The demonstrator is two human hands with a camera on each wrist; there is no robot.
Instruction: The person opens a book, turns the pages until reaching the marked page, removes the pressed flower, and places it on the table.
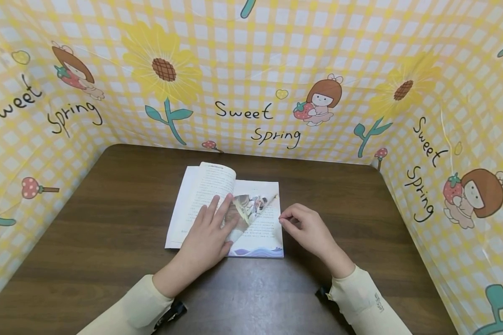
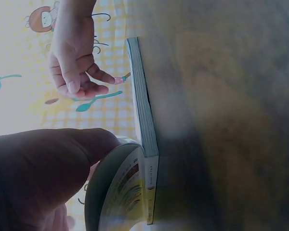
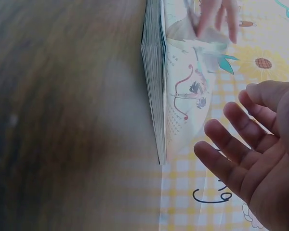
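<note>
An open book (image 1: 260, 237) lies on the dark wooden table, its left leaves bulging upward. My left hand (image 1: 207, 235) rests on the left page near the fold, fingers spread and fairly straight. From under its fingertips a lifted leaf with a colour illustration (image 1: 245, 214) slants across the right page. Just off the book's right edge is my right hand (image 1: 308, 228), thumb and forefinger close together and holding nothing. The right wrist view shows the fingers of that hand (image 3: 250, 149) loosely bent, beside the book's page edges (image 3: 154, 82).
The brown tabletop (image 1: 121, 195) surrounds the book. A yellow checked cloth (image 1: 243, 60) printed with flowers and cartoon figures stands as a wall at the back and both sides. Both sleeves (image 1: 140, 302) are pale, with black wrist straps below them.
</note>
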